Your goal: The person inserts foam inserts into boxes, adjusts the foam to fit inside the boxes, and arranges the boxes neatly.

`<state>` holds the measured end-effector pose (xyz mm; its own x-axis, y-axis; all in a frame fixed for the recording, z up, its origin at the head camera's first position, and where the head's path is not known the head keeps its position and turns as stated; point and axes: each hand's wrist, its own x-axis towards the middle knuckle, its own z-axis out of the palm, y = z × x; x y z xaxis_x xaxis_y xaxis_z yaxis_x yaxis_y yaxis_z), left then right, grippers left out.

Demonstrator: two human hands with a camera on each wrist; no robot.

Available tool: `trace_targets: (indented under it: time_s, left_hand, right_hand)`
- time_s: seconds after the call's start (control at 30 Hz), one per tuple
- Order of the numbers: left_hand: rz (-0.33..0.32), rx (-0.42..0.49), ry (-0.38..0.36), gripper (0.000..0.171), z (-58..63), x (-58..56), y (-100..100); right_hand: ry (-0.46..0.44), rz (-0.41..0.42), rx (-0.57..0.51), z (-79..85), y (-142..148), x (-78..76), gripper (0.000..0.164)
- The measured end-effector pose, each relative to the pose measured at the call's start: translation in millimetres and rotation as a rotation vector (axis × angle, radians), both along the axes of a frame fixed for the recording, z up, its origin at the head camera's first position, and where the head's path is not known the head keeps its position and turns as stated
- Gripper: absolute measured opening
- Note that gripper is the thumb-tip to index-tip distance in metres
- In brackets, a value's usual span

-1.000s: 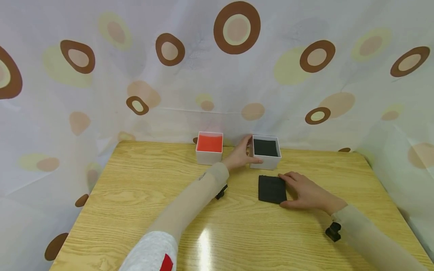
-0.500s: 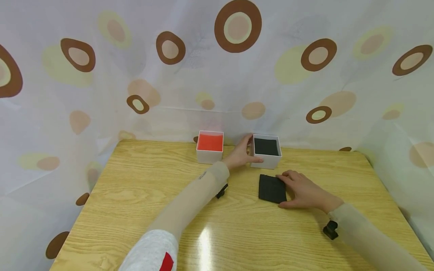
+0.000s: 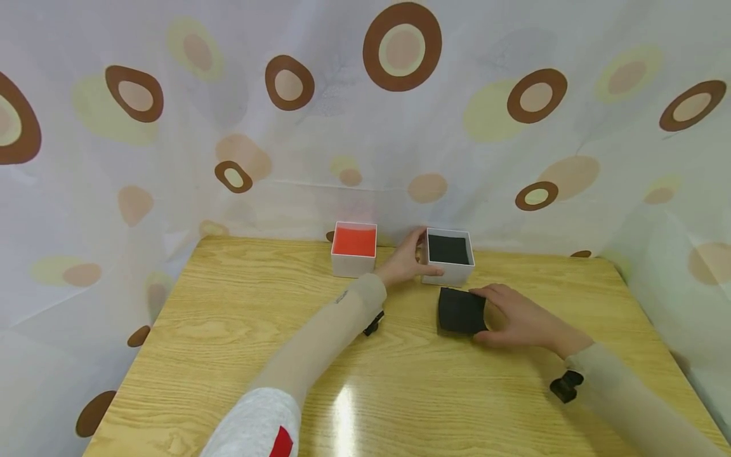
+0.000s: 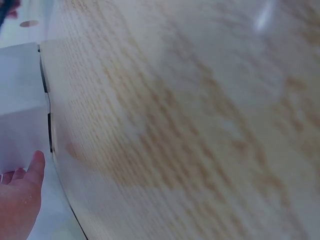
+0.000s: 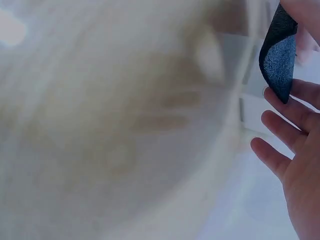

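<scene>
A thin black cloth square [image 3: 461, 311] is raised slightly off the table, bowed between the thumb and fingers of my right hand [image 3: 516, 320]. The right wrist view has the same cloth [image 5: 281, 62] bent into a curve, pinched at its edges; the other fingers are spread. My left hand [image 3: 403, 261] grips the left side of a white box [image 3: 447, 273], thumb on the front wall and fingers toward the back. Inside that box lies black material [image 3: 448, 249]. In the left wrist view the thumb [image 4: 35, 172] lies against the pale box wall [image 4: 22, 130].
Left of the gripped box, a second white box [image 3: 353, 265] with red material [image 3: 355, 242] inside stands at the table's back edge. The wooden table [image 3: 245, 317] meets a patterned curtain [image 3: 320, 146] behind it and at both sides.
The black cloth lay flat on the table; my right hand has now lifted it, bent it and brought it slightly closer to the box. My left hand stays on the box.
</scene>
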<state>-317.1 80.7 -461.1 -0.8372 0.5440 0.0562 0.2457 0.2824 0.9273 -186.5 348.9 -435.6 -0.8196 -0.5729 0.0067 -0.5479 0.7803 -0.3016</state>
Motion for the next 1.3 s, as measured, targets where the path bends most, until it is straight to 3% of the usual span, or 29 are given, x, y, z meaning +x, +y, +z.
trace_targets:
  time_s: [0.33,0.63,1.03,1.3]
  left_hand:
    - [-0.005,0.027,-0.009,0.104,-1.3,-0.3,-2]
    - [-0.013,0.011,-0.015,0.11,-2.1,-0.9,-3]
    - [0.002,0.022,-0.027,0.104,-2.6,-0.7,0]
    - [-0.007,0.031,-0.032,0.102,-2.9,-0.7,0]
  right_hand:
    - [0.059,-0.01,-0.071,42.3,5,-23.9,0.081]
    - [0.035,-0.035,-0.041,62.3,3,-57.8,0.081]
    - [-0.071,-0.066,-0.027,64.5,-6,-95.8,0.085]
    - [-0.104,-0.055,-0.011,59.7,-15,-107.5,0.085]
